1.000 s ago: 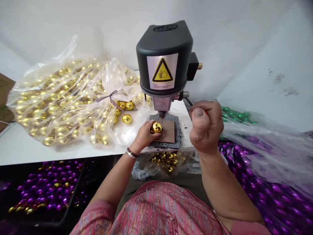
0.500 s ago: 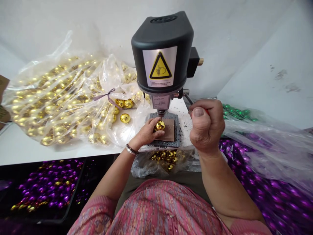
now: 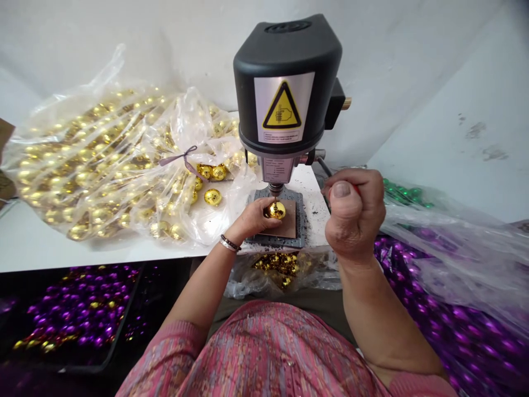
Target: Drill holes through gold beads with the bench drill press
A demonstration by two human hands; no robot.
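Note:
A black drill press (image 3: 288, 82) with a yellow warning triangle stands in front of me. Beneath its chuck and bit, my left hand (image 3: 258, 216) grips a shiny gold ball (image 3: 278, 210) between thumb and fingers. The ball rests on a brown board (image 3: 289, 223) over the grey metal base (image 3: 301, 207). My right hand (image 3: 356, 212) is closed around the end of the press's feed lever (image 3: 324, 166); a bit of red grip shows between the fingers. The bit's tip reaches the top of the ball; how deep it goes I cannot tell.
A large clear bag (image 3: 95, 165) of gold balls covers the table's left, with a loose gold ball (image 3: 212, 197) beside it. Below the table edge hangs a bag (image 3: 276, 270) of gold pieces. Purple balls (image 3: 78, 309) lie lower left; bagged purple balls (image 3: 446, 320) and green ones (image 3: 403, 193) are right.
The view has shifted slightly, moving the press rightward in the picture. Both hands keep their hold on the gold ball and the lever.

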